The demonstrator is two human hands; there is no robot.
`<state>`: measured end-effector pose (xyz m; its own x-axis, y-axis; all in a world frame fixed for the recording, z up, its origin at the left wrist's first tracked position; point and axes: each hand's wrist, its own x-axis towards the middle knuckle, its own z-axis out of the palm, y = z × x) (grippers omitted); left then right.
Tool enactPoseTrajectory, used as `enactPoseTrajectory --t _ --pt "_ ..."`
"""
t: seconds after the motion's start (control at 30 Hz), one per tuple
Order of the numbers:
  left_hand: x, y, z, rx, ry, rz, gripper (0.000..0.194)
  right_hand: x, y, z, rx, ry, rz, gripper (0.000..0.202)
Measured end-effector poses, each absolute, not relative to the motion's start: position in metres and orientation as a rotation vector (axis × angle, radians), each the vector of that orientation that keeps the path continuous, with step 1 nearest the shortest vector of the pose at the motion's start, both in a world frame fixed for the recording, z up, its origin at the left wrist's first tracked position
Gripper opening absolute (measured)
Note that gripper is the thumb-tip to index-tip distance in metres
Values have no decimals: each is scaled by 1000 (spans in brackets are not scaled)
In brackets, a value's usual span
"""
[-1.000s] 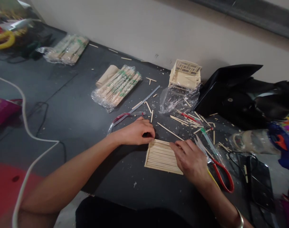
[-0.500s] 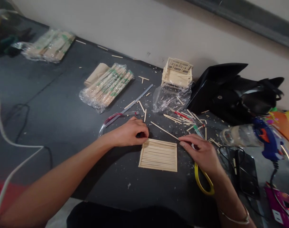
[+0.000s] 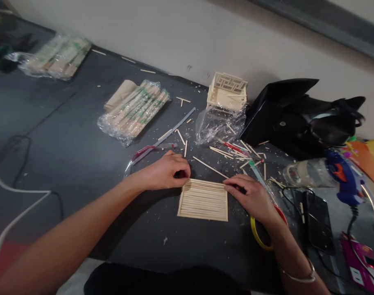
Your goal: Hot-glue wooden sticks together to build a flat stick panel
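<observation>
A flat rectangular panel of pale sticks [image 3: 203, 200] lies on the dark table. My left hand [image 3: 173, 171] is closed in a pinch at its upper left corner; what the fingertips hold, if anything, is too small to tell. At the upper right corner, my right hand [image 3: 246, 191] has its fingers pressed together on the panel's edge. A thin loose stick [image 3: 209, 166] lies just beyond the panel, its right end close to my right fingertips. Scissors with a yellow and red handle [image 3: 258, 235] are partly under my right wrist.
Wrapped stick bundles [image 3: 139, 110] lie at the back left. A small stick-built model [image 3: 226, 93] stands by the wall, near a black bag [image 3: 275, 119]. Cut sticks [image 3: 222, 153] are scattered mid-table. At right are a blue glue gun [image 3: 343, 176] and a phone [image 3: 321, 223].
My right hand has moved slightly left, onto the panel's upper right corner. My left hand stays at the upper left corner. The view has shifted a little.
</observation>
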<state>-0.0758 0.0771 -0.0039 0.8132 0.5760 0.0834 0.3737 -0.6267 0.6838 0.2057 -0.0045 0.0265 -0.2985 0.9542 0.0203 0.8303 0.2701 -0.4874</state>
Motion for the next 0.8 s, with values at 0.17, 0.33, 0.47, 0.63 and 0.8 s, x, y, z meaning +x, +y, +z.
enactPoseTrajectory --t 0.17,0.33,0.47,0.63,0.8 --pt "-75 77 -3 2302 691 389 17 204 -6 25 -1584 -2304 436 18" --pt "-75 77 -3 2305 697 380 15 202 -7 22 -1522 -2375 291 18" --pt "-74 76 -1 2314 706 370 14 201 -8 23 -1461 -2450 159 20" --pt "-73 75 -1 2317 723 362 13 199 -9 23 -1412 -2457 108 21" --pt "-72 73 -1 2297 732 348 11 200 -8 19 -1434 -2399 192 21"
